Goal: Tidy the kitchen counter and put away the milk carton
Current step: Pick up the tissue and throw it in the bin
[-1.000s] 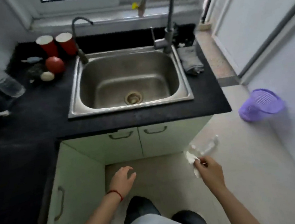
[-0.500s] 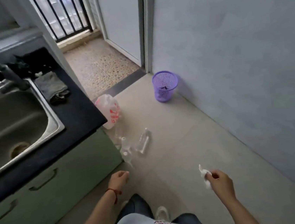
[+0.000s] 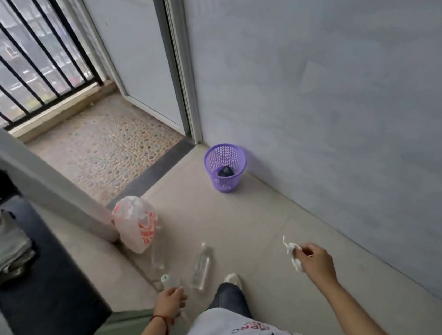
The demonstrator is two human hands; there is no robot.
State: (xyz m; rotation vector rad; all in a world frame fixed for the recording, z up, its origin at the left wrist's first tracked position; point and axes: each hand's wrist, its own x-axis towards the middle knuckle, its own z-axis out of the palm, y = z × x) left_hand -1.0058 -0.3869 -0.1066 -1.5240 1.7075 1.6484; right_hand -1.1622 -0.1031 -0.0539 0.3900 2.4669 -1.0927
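My right hand (image 3: 317, 262) pinches a crumpled white tissue (image 3: 293, 252) above the floor at the lower right. My left hand (image 3: 170, 301) hangs low beside the black counter (image 3: 55, 291) with loosely curled fingers and holds nothing. A purple mesh waste basket (image 3: 225, 168) stands on the floor against the grey wall, well ahead of my right hand, with something dark at its bottom. No milk carton is in view.
A white plastic bag with red print (image 3: 135, 226) sits at the counter's corner. Clear plastic bottles (image 3: 200, 266) lie and stand on the floor near my foot. A grey cloth (image 3: 0, 244) lies on the counter. A barred balcony doorway is ahead.
My view has swung right from the sink toward the floor and the purple basket. I have stepped closer to the basket. My right hand still holds the tissue.
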